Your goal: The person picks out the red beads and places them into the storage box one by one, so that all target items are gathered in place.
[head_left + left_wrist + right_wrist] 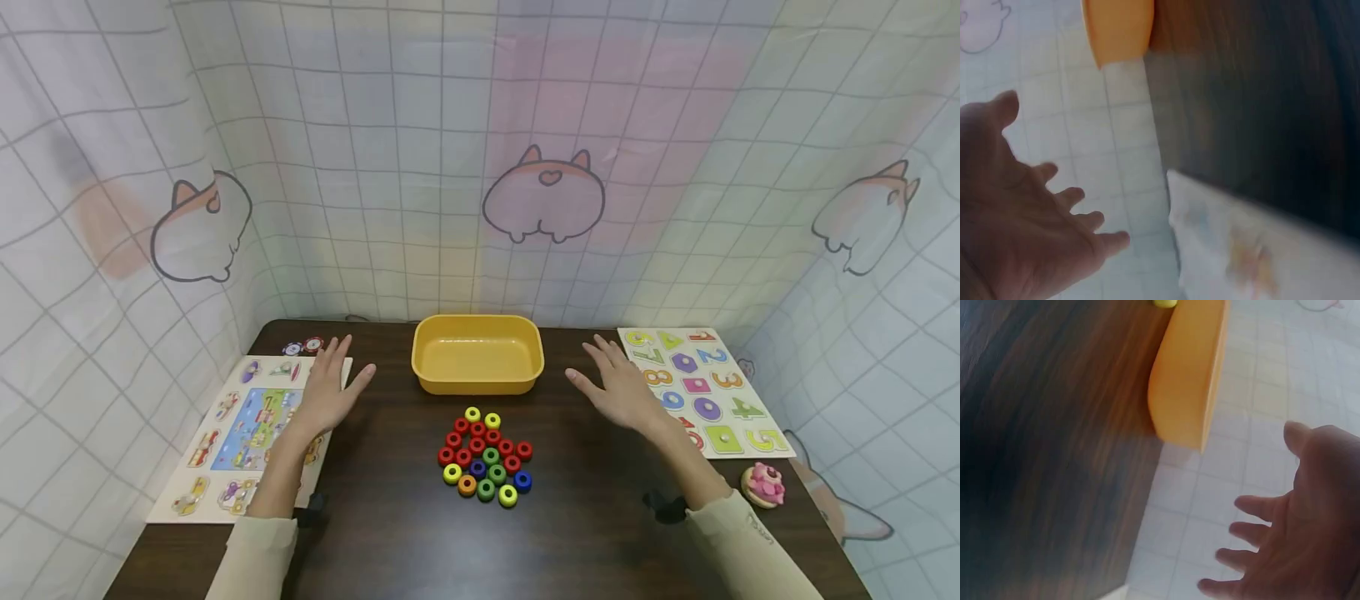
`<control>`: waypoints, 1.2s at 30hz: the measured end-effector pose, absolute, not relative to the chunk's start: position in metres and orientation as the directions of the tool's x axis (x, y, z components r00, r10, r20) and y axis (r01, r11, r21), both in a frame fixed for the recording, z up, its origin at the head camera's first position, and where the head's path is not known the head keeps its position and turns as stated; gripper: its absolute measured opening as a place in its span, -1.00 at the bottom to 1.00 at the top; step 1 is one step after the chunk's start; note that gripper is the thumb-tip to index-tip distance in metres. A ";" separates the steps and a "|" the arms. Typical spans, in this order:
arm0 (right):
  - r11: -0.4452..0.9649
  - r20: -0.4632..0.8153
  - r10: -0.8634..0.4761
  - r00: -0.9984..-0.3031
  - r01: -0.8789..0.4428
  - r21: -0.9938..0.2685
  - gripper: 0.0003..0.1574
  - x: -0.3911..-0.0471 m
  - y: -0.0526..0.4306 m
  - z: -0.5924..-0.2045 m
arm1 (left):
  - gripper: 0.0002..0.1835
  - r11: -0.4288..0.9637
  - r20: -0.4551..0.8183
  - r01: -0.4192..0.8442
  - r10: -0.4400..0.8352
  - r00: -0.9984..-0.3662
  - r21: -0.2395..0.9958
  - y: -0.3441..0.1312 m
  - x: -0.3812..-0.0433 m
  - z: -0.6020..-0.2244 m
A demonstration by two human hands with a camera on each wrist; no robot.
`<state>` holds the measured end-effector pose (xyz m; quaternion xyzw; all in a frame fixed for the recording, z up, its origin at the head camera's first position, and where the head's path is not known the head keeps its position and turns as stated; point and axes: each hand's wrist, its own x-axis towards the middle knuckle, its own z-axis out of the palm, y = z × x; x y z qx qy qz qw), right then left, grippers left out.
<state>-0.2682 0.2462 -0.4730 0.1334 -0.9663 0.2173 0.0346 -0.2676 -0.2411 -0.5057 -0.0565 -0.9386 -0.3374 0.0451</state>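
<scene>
My left hand hovers over the inner edge of the left puzzle board, fingers spread and holding nothing. On the other side my right hand is held out between the yellow tray and the number puzzle board, also with nothing in it. Both wrist views show the palms bare, with the left hand and right hand apart from the tray. Several small rings lie loosely grouped in front of the tray, among them a red ring, a blue ring and a yellow ring.
Two poker chips lie behind the left board. A pink cupcake-like toy stands at the table's right edge. The dark wooden table meets a checked curtain at the back and sides.
</scene>
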 end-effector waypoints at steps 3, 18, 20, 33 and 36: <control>0.842 0.107 -0.259 -0.960 -0.279 -0.462 -0.01 -0.264 0.240 -0.472 | -0.10 0.698 0.114 0.128 0.067 -0.991 0.704 -0.229 -0.270 -0.509; 0.523 -0.273 -0.363 -0.891 0.047 -0.851 -0.54 -0.250 0.206 -0.512 | -0.21 0.114 0.049 0.042 -0.053 -0.997 0.993 -0.152 -0.283 -0.540; 0.491 -0.273 -0.398 -0.876 0.048 -0.870 -0.55 -0.249 0.202 -0.519 | -0.25 0.074 0.043 0.035 -0.100 -0.994 0.997 -0.146 -0.283 -0.546; 0.369 -0.257 -0.472 -0.843 0.076 -0.926 -0.64 -0.249 0.183 -0.537 | -0.33 -0.160 0.071 0.102 -0.188 -0.980 0.982 -0.133 -0.285 -0.546; 0.362 -0.255 -0.482 -0.838 0.074 -0.929 -0.62 -0.249 0.181 -0.536 | -0.32 -0.152 0.083 0.116 -0.209 -0.974 0.982 -0.132 -0.291 -0.552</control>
